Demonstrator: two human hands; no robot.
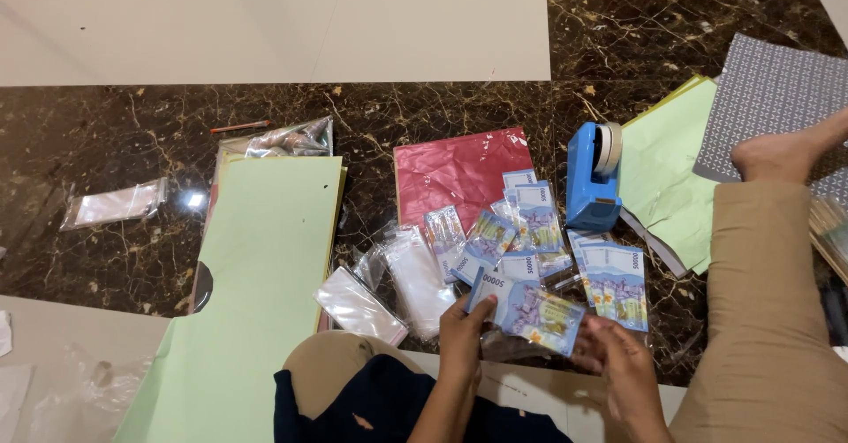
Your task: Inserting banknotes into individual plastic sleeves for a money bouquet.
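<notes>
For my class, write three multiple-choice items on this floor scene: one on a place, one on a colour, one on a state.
1. Where is the tape dispenser?
A. right of the red sheet
B. on the large green sheet
C. in a hand

2. What colour is the dispenser?
A. yellow
B. blue
C. black

3. How is the blue banknote held?
A. lying untouched
B. by one hand
C. between both hands

Answers:
1 A, it stands just right of the red sheet.
2 B, its body is blue.
3 C, left hand and right hand grip its ends.
</notes>
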